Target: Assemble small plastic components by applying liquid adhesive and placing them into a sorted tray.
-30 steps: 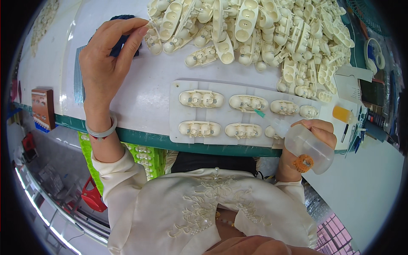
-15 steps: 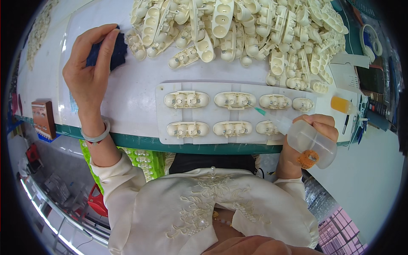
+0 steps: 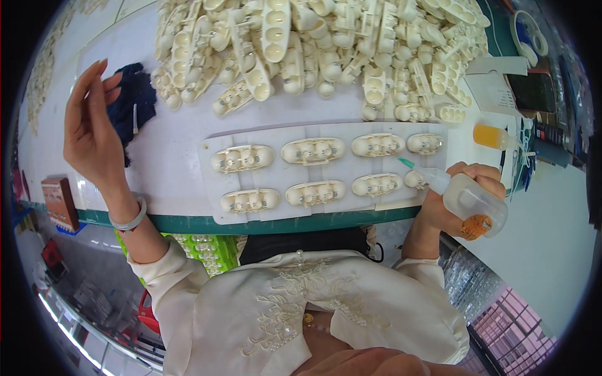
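My right hand (image 3: 439, 203) is wrapped around a clear squeeze bottle (image 3: 467, 194) with a green needle tip (image 3: 406, 161) and an orange patch on its side. The tip points left, close to the third cream plastic piece (image 3: 378, 145) in the back row of a white board (image 3: 207, 178). Two rows of these oval pieces with round cups sit on the board. My left hand (image 3: 94, 131) is raised at the far left with its fingers loosely stretched and nothing visible in them. Beside it lies a dark blue cloth (image 3: 141, 94) with a thin white stick (image 3: 135, 118) on it.
A big heap of similar cream pieces (image 3: 313, 50) covers the back of the table. To the right are a bottle of orange liquid (image 3: 490, 136), a tape roll (image 3: 530, 37) and a dark phone-like slab (image 3: 532, 92). A brown block (image 3: 59, 202) stands front left.
The needle tip has gone from the second back-row piece to beside the third. My left fingers have loosened from a pinch, and the white stick now shows on the cloth. The view has shifted.
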